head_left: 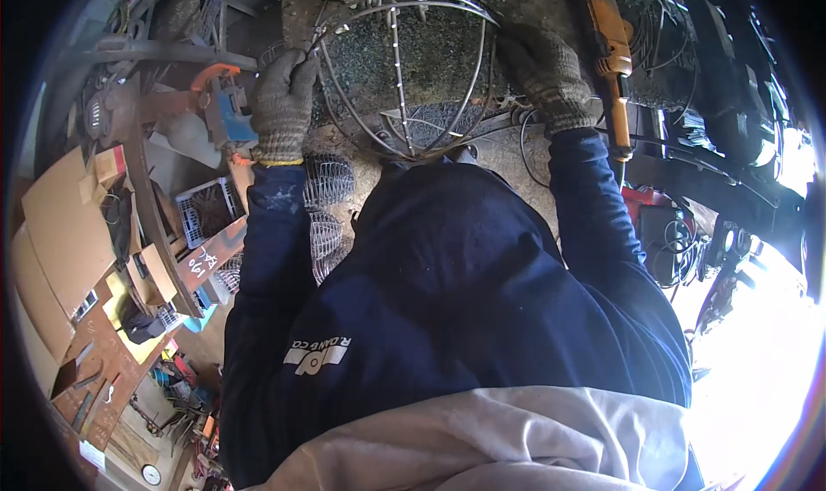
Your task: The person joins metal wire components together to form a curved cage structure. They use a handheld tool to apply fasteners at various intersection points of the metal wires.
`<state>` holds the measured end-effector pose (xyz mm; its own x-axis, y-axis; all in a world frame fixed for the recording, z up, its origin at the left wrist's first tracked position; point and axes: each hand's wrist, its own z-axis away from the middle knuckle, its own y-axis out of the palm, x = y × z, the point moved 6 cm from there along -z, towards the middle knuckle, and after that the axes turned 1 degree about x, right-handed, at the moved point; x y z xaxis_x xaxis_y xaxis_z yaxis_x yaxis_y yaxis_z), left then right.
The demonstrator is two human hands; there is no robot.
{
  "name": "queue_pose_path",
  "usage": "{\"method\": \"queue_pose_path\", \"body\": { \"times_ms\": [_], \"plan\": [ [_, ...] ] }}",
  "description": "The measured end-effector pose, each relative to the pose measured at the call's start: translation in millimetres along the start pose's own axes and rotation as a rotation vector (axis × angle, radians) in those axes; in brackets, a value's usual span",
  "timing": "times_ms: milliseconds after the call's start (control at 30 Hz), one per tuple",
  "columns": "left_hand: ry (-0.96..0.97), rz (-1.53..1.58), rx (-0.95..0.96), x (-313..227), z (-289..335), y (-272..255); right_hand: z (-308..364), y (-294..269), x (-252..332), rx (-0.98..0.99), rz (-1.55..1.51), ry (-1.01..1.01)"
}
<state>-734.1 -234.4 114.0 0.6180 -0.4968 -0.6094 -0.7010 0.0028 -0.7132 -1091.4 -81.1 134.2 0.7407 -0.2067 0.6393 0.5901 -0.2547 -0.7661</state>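
Note:
A round wire basket frame (397, 65) stands in front of me over a dark, gritty work surface (434, 56). It has a hoop at the far side and curved ribs that meet near my body. One middle rib carries evenly spaced pale marks. My left hand (282, 99), in a grey-brown knitted glove, is closed at the left end of the hoop; its fingertips are partly hidden. On the right end of the hoop my right hand (549, 76), gloved alike, is closed too. To the right of that hand lies an orange power tool (609, 48).
Several curved wire pieces (327, 181) are stacked below on the left. A blue and orange tool (225, 112) sits beside my left forearm. Further left are a plastic crate (206, 209) and cardboard (64, 224). Cables and a red-black machine (662, 224) stand at right.

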Motion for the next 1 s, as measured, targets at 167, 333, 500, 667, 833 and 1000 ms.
{"method": "queue_pose_path", "body": {
  "times_ms": [167,333,500,667,833,1000],
  "plan": [
    [0.016,-0.029,-0.041,-2.9,0.7,-2.2,-1.1,6.0,-3.6,-0.015,0.069,-0.034],
    [-0.002,0.042,-0.035,-2.8,2.4,-3.1,-3.4,10.9,-7.5,0.031,0.077,0.028],
    [0.006,0.091,-0.015,0.2,5.7,-5.3,-3.7,10.6,-5.6,0.021,0.104,0.010],
    [-0.027,0.110,-0.016,-5.3,5.9,-5.6,-3.6,13.0,-6.8,-0.010,0.148,-0.031],
    [-0.007,0.270,-0.103,13.1,2.5,-2.5,-2.2,12.5,-3.6,-0.016,0.122,-0.055],
    [0.038,0.314,-0.078,11.6,-2.9,-9.0,0.4,9.7,2.6,0.020,0.089,-0.008]
  ]
}}
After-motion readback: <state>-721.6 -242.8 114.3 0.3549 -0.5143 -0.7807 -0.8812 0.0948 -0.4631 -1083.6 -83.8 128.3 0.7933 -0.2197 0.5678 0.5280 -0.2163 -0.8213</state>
